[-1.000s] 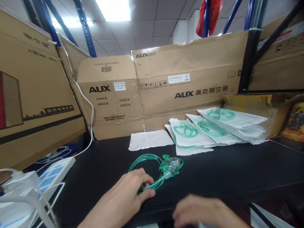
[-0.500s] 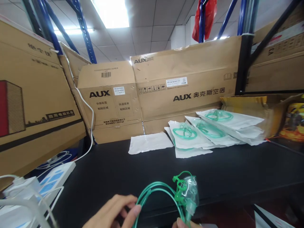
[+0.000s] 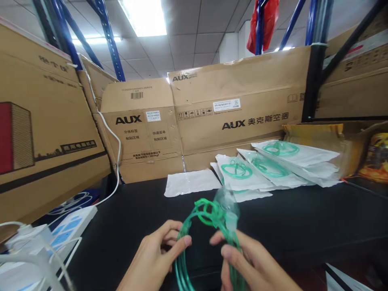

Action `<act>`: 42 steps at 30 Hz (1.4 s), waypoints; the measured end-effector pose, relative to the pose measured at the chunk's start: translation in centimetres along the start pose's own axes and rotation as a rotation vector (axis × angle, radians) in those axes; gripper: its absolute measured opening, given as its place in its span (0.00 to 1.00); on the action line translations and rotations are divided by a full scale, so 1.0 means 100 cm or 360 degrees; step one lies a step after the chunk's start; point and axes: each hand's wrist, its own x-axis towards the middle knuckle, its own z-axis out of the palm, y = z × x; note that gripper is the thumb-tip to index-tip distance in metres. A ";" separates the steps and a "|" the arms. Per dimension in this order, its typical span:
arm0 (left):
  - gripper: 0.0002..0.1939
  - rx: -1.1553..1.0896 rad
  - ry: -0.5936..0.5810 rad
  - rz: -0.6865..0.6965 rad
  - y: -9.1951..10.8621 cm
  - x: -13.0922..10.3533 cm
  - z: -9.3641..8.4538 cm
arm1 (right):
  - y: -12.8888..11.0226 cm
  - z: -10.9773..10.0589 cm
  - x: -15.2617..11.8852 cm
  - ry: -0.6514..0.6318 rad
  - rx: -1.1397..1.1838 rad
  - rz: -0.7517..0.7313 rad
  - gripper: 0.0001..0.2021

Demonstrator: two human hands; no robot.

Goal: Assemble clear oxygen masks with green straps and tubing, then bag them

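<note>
Green tubing [image 3: 185, 262] held in a loop between two hands, low over the black surface [image 3: 127, 226].
The clear mask [image 3: 228, 204] tops the loop at one o'clock, blurred, with a green strap [image 3: 206, 212] bunched beside it. The left hand [image 3: 154, 254] pinches the loop at nine o'clock, thumb nearest me; the right hand [image 3: 251, 262] is closed round it at about four, just under the mask. The two hands are apart, and the bottom of the loop runs out of view. Farther back, a flat white packet [image 3: 192, 182] lies near twelve o'clock, and overlapping white packets [image 3: 294, 161] with green coils showing are heaped between one and two. A white power strip [image 3: 72, 226] sits toward nine, while cardboard panels [image 3: 236, 97] stand behind everything at twelve.
</note>
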 end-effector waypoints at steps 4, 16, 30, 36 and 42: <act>0.30 -0.0256 0.0009 0.0118 0.011 0.034 -0.005 | -0.021 -0.013 0.042 0.0159 0.0100 -0.0203 0.28; 0.21 -0.0023 -0.0002 0.0230 0.023 0.073 0.012 | -0.011 -0.031 0.066 0.0307 0.0288 -0.0055 0.20; 0.25 -0.0411 -0.0005 0.0221 0.010 0.099 0.054 | -0.013 -0.012 0.078 0.0014 0.1077 0.0176 0.21; 0.32 -0.0058 0.0183 0.0276 0.034 0.086 0.078 | -0.010 -0.001 0.085 0.0398 0.1021 0.0020 0.16; 0.30 0.0529 0.0094 0.0580 0.055 0.080 0.069 | -0.011 -0.025 0.086 0.0440 0.1078 -0.0058 0.10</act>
